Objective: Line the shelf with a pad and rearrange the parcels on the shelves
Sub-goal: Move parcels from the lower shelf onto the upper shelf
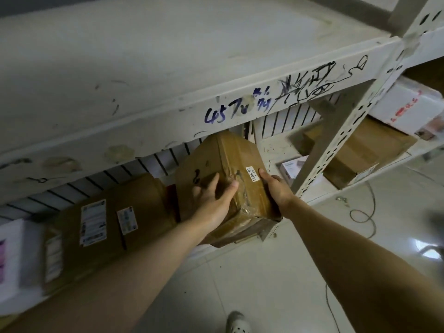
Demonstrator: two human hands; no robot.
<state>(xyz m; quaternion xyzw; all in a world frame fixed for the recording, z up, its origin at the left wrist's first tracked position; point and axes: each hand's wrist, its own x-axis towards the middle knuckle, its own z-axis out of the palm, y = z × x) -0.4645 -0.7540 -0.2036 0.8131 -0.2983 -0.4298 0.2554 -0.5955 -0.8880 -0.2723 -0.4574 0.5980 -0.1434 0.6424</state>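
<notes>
Gripping both sides, left hand [212,197] and right hand [276,188] hold the taped box [223,157] overhanging the shelf [271,147] edge

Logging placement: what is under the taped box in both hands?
Below the taped box, gripped by left hand and right hand, a darker brown layer shows at the front edge of the lower shelf. The box hides the shelf board beneath.

Under the upper shelf [168,56], at the front of the lower level: a parcel [223,164], tilted, between left hand [213,198] on its left face and right hand [276,188] on its right edge. Just left of it, a large box [134,203]. To its right, the upright post [336,145], a small box [292,169] beside it; farther right, another box [367,150]. Below, the floor [276,272] with a cable [365,212].
</notes>
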